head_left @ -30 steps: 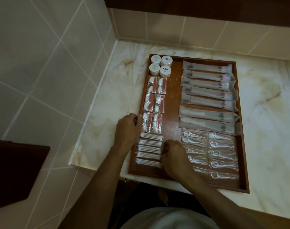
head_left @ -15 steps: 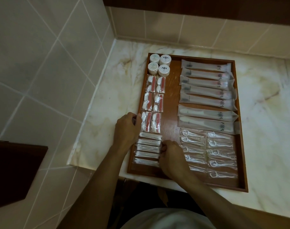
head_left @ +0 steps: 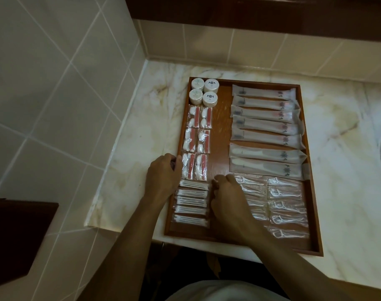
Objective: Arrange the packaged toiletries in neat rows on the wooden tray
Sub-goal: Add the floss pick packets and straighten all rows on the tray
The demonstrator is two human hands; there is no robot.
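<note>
A person is standing at a marble counter w/ a wooden tray [head_left: 313, 192] of packaged toiletries in rows. The cotton swab packets [head_left: 191, 203] are lying between both hands, long axis left-right. The left hand [head_left: 163, 174] is curling at the tray's left edge; the right hand [head_left: 226, 196], fingers curled, is touching the stack's right ends – can't tell if pinching. Logos on the wrappers are too small to read.

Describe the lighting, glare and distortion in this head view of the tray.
Head view: dim, warm light, brightest on the marble counter; soft glare on the wooden tray between the rows and on the clear floss pick packets; both forearms and the foreground fall into shadow; wide-angle bending curves the wall tiles; focus is fairly sharp.
</note>
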